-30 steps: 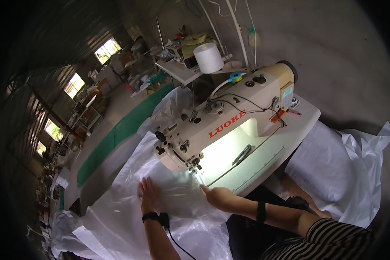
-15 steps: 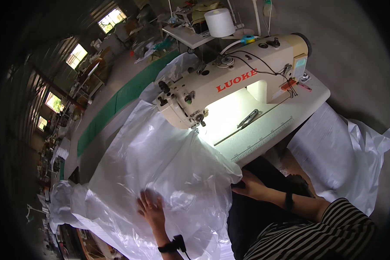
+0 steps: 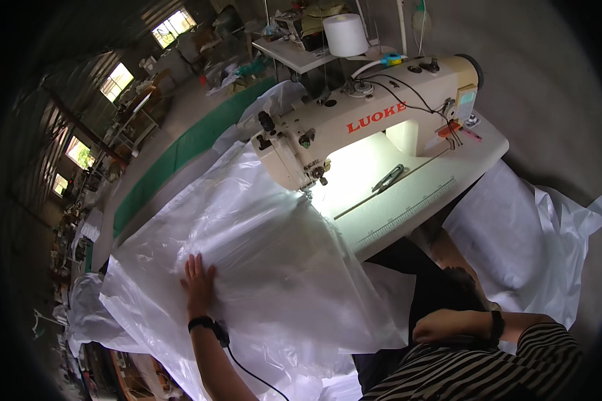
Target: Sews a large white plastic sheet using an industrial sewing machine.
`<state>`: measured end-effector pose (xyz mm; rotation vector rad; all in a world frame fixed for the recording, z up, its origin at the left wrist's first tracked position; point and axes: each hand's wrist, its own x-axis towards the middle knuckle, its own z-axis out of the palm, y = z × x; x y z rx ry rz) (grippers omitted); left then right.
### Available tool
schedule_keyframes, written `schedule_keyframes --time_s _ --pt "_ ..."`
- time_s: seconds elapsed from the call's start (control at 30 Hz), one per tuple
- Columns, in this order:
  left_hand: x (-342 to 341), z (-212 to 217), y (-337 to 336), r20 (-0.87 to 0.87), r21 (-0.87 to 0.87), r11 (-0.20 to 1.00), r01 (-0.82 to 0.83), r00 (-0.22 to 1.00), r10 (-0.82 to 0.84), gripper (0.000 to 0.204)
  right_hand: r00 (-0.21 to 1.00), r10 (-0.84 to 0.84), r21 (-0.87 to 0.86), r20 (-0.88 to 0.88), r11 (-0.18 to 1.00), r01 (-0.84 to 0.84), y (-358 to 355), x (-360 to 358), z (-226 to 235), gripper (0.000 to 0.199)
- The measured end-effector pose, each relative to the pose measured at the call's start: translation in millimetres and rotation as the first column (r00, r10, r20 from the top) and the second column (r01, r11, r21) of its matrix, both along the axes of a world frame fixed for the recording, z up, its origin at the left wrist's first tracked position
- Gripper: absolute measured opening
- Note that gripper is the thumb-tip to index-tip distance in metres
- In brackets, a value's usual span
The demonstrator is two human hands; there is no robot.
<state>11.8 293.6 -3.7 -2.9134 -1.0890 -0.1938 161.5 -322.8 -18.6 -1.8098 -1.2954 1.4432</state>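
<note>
Left hand [image 3: 197, 284] flat, fingers spread wide on clear plastic sheet [image 3: 247, 254], which drapes off sewing machine [image 3: 354, 127]. Right hand [image 3: 441, 326] curled by lap, holding nothing. Press flat, smooth wrinkles slowly.

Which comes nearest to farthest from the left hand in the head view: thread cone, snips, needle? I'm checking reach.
1. Needle, up and to the right of the left hand, at the plastic sheet's edge.
2. Snips, further right on the lit machine bed.
3. Thread cone, far behind the machine.
</note>
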Motion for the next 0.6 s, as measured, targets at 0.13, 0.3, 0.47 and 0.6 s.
schedule_keyframes --time_s 0.13,0.3,0.47,0.6 --pt "18.1 36.1 0.1 -0.227 -0.135 0.990 -0.027 0.974 -0.005 0.060 0.772 -0.610 0.504 0.181 0.731 0.460 12.5 13.0 19.6 0.041" --pt "30.6 93.6 -140.3 0.594 -0.401 0.755 0.519 0.774 -0.217 0.053 0.938 -0.310 0.071 -0.157 0.944 0.324 63.0 8.1 -8.0 0.047" --pt "-28.3 41.7 -242.0 0.150 -0.340 0.866 0.366 0.930 -0.335 0.061 0.822 -0.403 0.144 -0.403 0.859 0.492 49.5 -2.9 -30.5 0.040" --pt "-53.8 66.7 -248.1 0.046 -0.033 0.978 -0.206 0.977 0.208 0.052 0.811 -0.468 0.171 -0.351 0.819 0.547 31.5 0.8 -25.0 0.033"
